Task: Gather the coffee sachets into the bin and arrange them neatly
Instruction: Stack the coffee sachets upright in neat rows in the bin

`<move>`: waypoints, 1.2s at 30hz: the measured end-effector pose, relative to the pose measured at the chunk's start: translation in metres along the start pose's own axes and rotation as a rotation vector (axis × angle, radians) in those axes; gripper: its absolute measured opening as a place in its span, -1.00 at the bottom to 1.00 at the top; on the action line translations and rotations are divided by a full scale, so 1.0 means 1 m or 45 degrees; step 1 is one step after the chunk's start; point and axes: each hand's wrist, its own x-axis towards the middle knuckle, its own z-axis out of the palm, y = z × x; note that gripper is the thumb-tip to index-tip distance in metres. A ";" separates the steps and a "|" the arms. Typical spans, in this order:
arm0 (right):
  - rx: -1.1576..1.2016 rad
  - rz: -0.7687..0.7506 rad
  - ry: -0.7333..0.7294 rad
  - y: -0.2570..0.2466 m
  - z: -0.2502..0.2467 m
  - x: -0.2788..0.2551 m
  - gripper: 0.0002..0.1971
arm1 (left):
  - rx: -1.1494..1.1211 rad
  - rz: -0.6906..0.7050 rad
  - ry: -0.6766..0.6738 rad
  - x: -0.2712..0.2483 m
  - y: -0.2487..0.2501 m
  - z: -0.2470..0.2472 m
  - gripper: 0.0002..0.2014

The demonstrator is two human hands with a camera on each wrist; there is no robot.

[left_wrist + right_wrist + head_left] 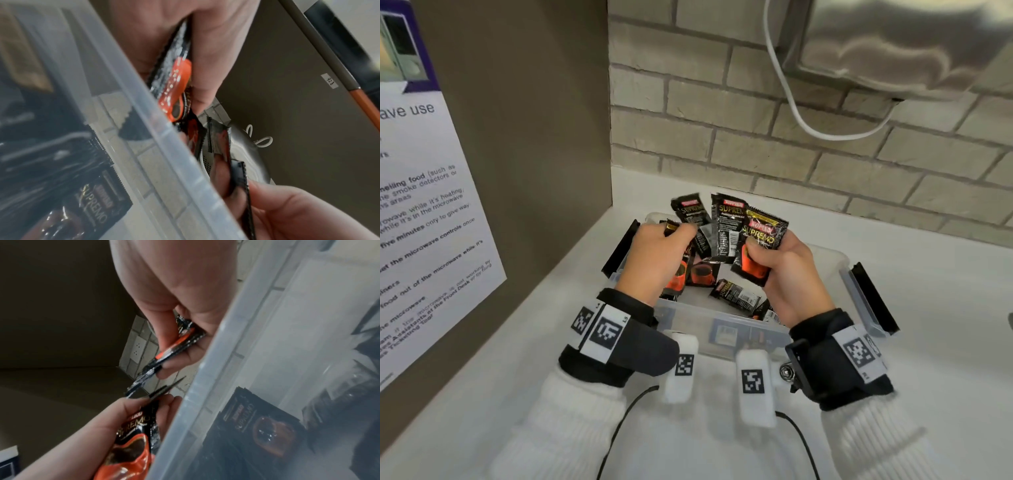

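A clear plastic bin [722, 330] stands on the white counter, with several black coffee sachets [736, 293] lying loose inside. Both hands hover over it. My left hand [671, 246] grips a few sachets [690, 209], one showing an orange cup [174, 81]. My right hand [774, 260] pinches a small fan of upright sachets [760, 236] between thumb and fingers. The two bundles touch in the middle. From the right wrist, the right hand's fingers [185, 353] clamp a sachet [183, 339] edge-on above the bin wall [205, 402].
A brown cabinet side [534, 137] with a paper microwave notice [424, 212] closes off the left. A brick wall [756, 130] runs behind the bin, with a white cable [791, 109] and a metal appliance [911, 44] above. Black latches [876, 298] stick out from the bin's ends.
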 end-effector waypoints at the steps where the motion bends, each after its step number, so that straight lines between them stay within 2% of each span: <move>1: 0.011 0.010 -0.005 0.001 0.000 0.000 -0.72 | 0.017 0.021 -0.013 0.001 -0.001 0.000 -0.77; 5: -0.068 -0.004 0.091 0.004 0.005 0.002 -0.71 | 0.106 0.106 -0.079 -0.002 0.000 0.002 -0.71; 9: -0.413 -0.137 0.218 0.007 0.011 0.006 -0.78 | 0.161 0.145 -0.122 -0.004 0.003 0.005 -0.86; 13: -0.831 -0.384 0.225 0.008 0.018 0.006 -0.82 | 0.074 0.150 -0.255 -0.008 0.004 0.011 -0.81; 17: -0.922 -0.438 0.211 0.008 0.023 0.006 -0.81 | 0.181 0.282 -0.259 -0.006 -0.003 0.015 -0.73; 18: -0.876 -0.397 0.204 0.009 0.024 0.007 -0.81 | 0.205 0.316 -0.248 -0.006 -0.004 0.016 -0.72; 20: -0.568 -0.239 0.151 0.010 0.028 0.007 -0.82 | 0.242 0.387 -0.216 -0.005 -0.008 0.018 -0.68; 22: -0.167 -0.046 0.042 0.008 0.029 0.005 -0.65 | 0.288 0.443 -0.161 -0.004 -0.010 0.018 -0.61; 23: -0.063 0.001 -0.002 0.008 0.028 0.003 -0.57 | 0.314 0.460 -0.138 -0.003 -0.011 0.017 -0.58; 24: -0.033 0.023 -0.044 0.008 0.027 0.002 -0.55 | 0.339 0.470 -0.125 -0.003 -0.011 0.017 -0.54; 27: -0.036 0.047 -0.115 0.010 0.023 -0.002 -0.69 | 0.379 0.474 -0.168 -0.003 -0.011 0.015 -0.44; 29: 0.032 0.079 -0.116 0.012 0.018 0.000 -0.65 | 0.339 0.423 -0.227 -0.004 -0.007 0.015 -0.45; 31: 0.094 0.109 -0.088 0.012 0.014 0.001 -0.64 | 0.105 0.280 -0.258 -0.004 -0.002 0.012 -0.54; 33: 0.154 0.152 -0.074 0.013 0.011 0.002 -0.63 | -0.262 0.103 -0.281 -0.004 0.004 0.006 -0.60; 36: 0.197 0.207 -0.071 0.014 0.008 0.002 -0.63 | -0.558 0.003 -0.308 -0.004 0.008 -0.001 -0.66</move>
